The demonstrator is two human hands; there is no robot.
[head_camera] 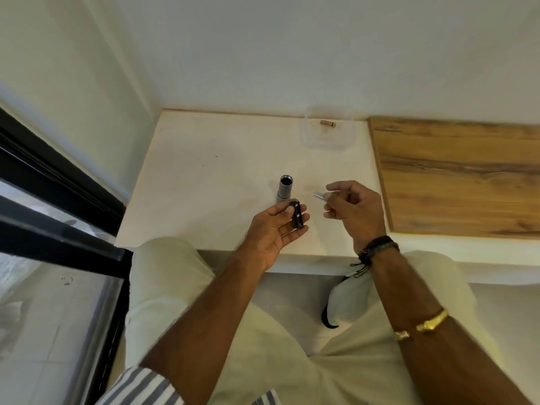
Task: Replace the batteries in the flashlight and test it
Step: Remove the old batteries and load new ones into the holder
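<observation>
The grey flashlight body stands upright on the white table, its open dark end facing up. My left hand is palm up just in front of it, and its thumb and fingers hold a dark cylindrical battery holder. To the right, my right hand pinches a small silvery cylinder, blurred; I cannot tell whether it is a battery or a cap. A brownish battery lies inside a clear plastic container at the table's far edge.
A wood-grain board covers the table's right part. White walls close in behind and to the left. A dark-framed glass panel runs along the left. My light-trousered knees sit under the table's near edge.
</observation>
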